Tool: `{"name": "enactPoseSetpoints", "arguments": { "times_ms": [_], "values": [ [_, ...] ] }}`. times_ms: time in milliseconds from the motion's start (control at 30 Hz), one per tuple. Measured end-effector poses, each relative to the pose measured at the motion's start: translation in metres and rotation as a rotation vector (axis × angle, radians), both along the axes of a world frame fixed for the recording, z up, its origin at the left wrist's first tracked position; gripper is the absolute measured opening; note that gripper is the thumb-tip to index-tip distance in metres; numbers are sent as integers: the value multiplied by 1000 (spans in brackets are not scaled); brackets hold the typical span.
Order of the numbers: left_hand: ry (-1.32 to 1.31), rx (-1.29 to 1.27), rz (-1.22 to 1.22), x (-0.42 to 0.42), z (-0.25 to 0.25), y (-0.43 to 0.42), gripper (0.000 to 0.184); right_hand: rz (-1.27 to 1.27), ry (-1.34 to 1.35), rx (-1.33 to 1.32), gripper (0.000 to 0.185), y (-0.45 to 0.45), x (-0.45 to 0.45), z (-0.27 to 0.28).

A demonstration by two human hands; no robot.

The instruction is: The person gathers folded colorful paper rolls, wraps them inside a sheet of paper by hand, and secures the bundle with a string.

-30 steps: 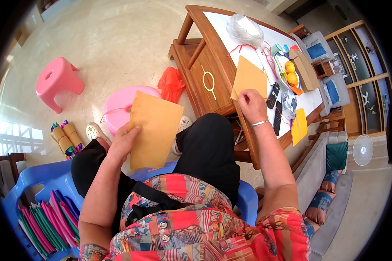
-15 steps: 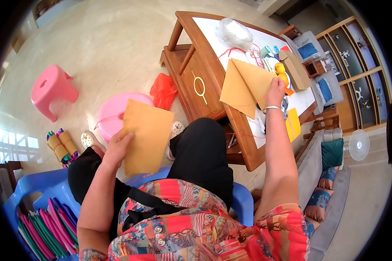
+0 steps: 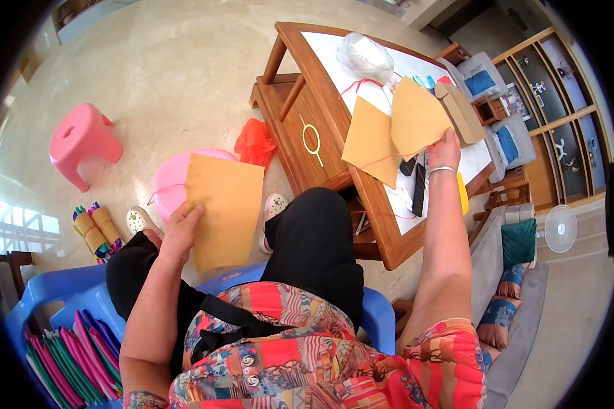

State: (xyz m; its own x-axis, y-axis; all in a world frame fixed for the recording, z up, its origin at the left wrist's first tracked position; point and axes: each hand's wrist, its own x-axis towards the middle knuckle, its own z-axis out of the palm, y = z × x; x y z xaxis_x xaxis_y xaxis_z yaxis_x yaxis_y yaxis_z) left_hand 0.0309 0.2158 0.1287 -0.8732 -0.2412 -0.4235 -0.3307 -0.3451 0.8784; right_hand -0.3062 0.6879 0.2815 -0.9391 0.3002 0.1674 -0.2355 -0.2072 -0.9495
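Note:
My left hand [image 3: 182, 230] pinches the left edge of a tan paper sheet [image 3: 226, 208], which hangs over my lap and partly covers a pink stool [image 3: 172, 178]. Over the table, my right hand [image 3: 445, 148] grips the lower right corner of another tan sheet [image 3: 418, 117], raised and slightly curved. A further tan sheet [image 3: 370, 142] lies at the table's near edge, its right side meeting the raised one. A thin red string crosses near their lower edges. Black remotes [image 3: 419, 191] lie just below the raised sheet.
The wooden table [image 3: 334, 136] also bears a clear plastic bag [image 3: 365, 56] and a cardboard box [image 3: 460, 112]. A red bag [image 3: 255, 143], another pink stool [image 3: 85, 140] and wrapped bundles [image 3: 97, 228] are on the floor. Folded colourful items [image 3: 75, 354] rest on a blue chair [image 3: 51, 279].
My right hand has moved right with a tan sheet lifted off the one on the table, uncovering the lower sheet. The view has shifted; my left hand keeps its sheet, now turned slightly.

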Motion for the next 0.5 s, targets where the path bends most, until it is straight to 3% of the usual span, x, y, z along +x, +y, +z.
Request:
{"name": "enactPoseSetpoints", "arguments": {
  "times_ms": [100,233,433,500],
  "values": [
    [4,28,48,-1,-4,-3,33,110,83,-265,32,28,-24,0],
    [10,125,129,-3,3,-2,34,-35,-88,118,23,8,-10,9],
    [3,161,212,-4,-5,-6,35,-135,208,95,24,34,-46,17],
    [56,131,220,-5,-3,-8,35,-5,264,26,30,32,-51,33]
  ]
}}
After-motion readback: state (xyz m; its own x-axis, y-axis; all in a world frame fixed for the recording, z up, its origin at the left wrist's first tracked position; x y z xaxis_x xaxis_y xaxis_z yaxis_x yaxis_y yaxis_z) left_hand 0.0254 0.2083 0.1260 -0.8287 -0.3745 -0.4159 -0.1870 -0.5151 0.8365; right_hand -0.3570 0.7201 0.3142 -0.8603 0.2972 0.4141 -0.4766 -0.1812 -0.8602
